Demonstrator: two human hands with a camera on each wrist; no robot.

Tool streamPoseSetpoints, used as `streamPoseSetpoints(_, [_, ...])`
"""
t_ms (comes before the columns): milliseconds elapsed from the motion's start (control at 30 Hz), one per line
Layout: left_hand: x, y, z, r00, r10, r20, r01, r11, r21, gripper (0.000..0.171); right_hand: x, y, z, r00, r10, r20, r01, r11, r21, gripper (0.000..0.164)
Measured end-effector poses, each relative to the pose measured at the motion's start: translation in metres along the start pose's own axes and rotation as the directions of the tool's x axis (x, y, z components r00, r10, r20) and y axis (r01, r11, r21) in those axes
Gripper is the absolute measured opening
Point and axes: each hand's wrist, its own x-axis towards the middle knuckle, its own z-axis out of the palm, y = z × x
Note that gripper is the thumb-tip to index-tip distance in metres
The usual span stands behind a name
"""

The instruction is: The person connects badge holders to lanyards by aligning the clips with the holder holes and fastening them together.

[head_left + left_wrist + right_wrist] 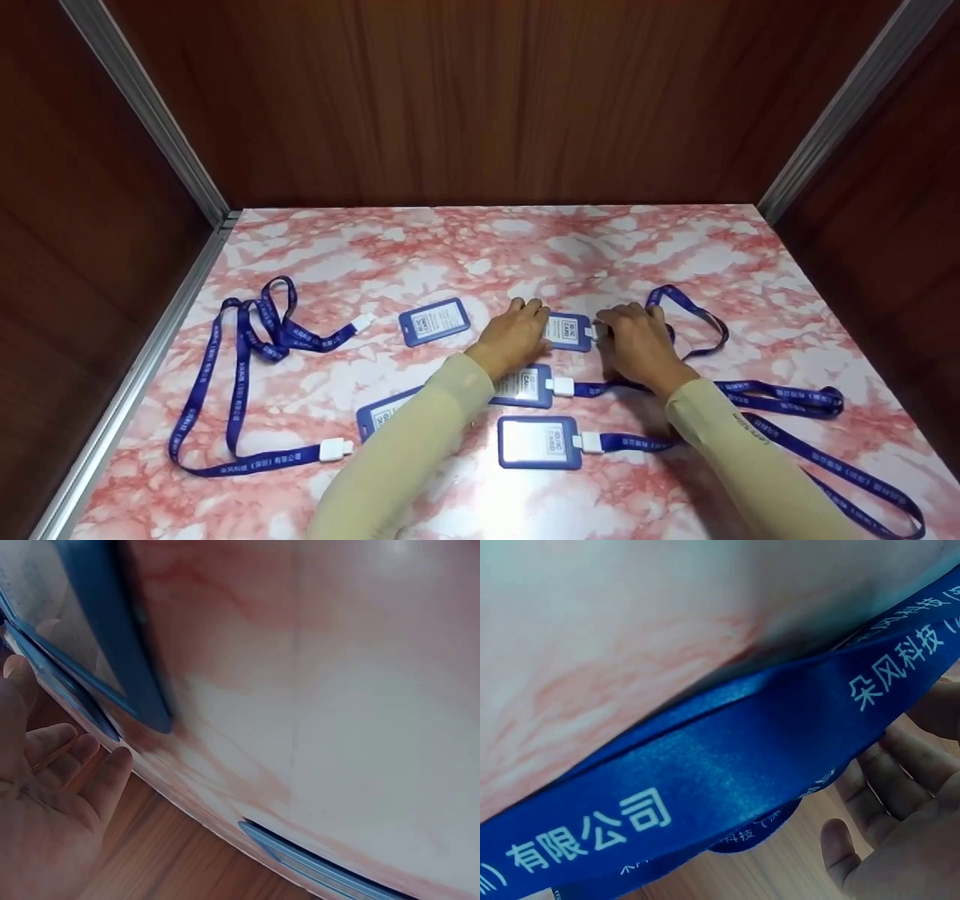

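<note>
My left hand [512, 340] grips the left end of a blue-framed badge holder [568, 331] near the table's middle. At the holder's other end, my right hand [640, 345] pinches the white clip [597, 331] of a blue lanyard [701, 311]. Whether clip and holder are joined cannot be told. In the left wrist view the left fingers curl beside a badge holder [67, 686]. A printed lanyard strap [705, 765] crosses the right wrist view in front of the right hand [907, 817]; that hand's fingertips are partly hidden.
Nearer me lie two badge holders [540, 442] with lanyards attached, their straps running right under my right arm. A loose holder [435, 322] lies at left, another [384, 411] partly under my left sleeve. Two lanyards [238, 382] with white clips lie further left. Wooden panels [480, 105] enclose the table.
</note>
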Motion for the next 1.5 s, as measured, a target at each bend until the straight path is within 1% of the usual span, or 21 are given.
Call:
streamPoseSetpoints(100, [-0.003, 0.000, -0.001, 1.000, -0.005, 0.015, 0.005, 1.000, 0.003, 0.058, -0.001, -0.001, 0.000, 1.000, 0.006, 0.002, -0.006, 1.000, 0.001, 0.031])
streamPoseSetpoints(267, [-0.008, -0.003, -0.006, 1.000, -0.016, 0.022, 0.016, 1.000, 0.021, 0.060, -0.003, -0.003, -0.001, 0.999, 0.027, 0.025, -0.027, 1.000, -0.006, 0.030])
streamPoseSetpoints(400, [-0.015, -0.006, -0.008, 1.000, -0.017, 0.014, 0.017, 1.000, 0.006, 0.060, -0.005, -0.005, -0.003, 0.999, 0.034, 0.041, -0.033, 0.999, -0.008, 0.031])
streamPoseSetpoints(533, [-0.022, -0.007, -0.010, 1.000, -0.008, -0.010, 0.008, 1.000, 0.005, 0.059, -0.007, -0.007, -0.006, 0.999, 0.025, 0.034, -0.024, 1.000, -0.001, 0.033])
streamPoseSetpoints(633, [-0.028, -0.008, -0.012, 1.000, -0.001, -0.016, 0.001, 1.000, 0.008, 0.060, -0.010, -0.009, -0.008, 0.999, 0.025, 0.029, -0.025, 1.000, 0.006, 0.034])
streamPoseSetpoints(900, [-0.048, -0.008, -0.017, 1.000, -0.014, 0.010, 0.014, 1.000, 0.012, 0.061, -0.016, -0.014, -0.011, 0.999, 0.021, 0.039, -0.022, 1.000, 0.011, 0.034])
streamPoseSetpoints(1033, [-0.059, -0.008, -0.018, 1.000, -0.008, -0.022, 0.008, 1.000, 0.008, 0.059, -0.019, -0.017, -0.014, 0.999, 0.008, 0.038, -0.009, 1.000, 0.023, 0.034])
streamPoseSetpoints(1167, [-0.070, -0.010, -0.020, 0.998, 0.003, -0.062, -0.001, 1.000, 0.029, 0.058, -0.023, -0.022, -0.015, 0.999, -0.004, 0.039, 0.003, 1.000, 0.021, 0.036])
streamPoseSetpoints(1333, [-0.087, -0.014, -0.025, 0.998, -0.013, -0.057, 0.015, 0.999, 0.030, 0.061, -0.027, -0.027, -0.016, 0.999, -0.027, 0.036, 0.027, 1.000, 0.007, 0.038])
streamPoseSetpoints(1500, [-0.097, -0.020, -0.030, 0.998, -0.033, -0.052, 0.033, 0.999, 0.009, 0.062, -0.030, -0.031, -0.019, 0.999, -0.036, 0.022, 0.036, 0.999, 0.001, 0.037])
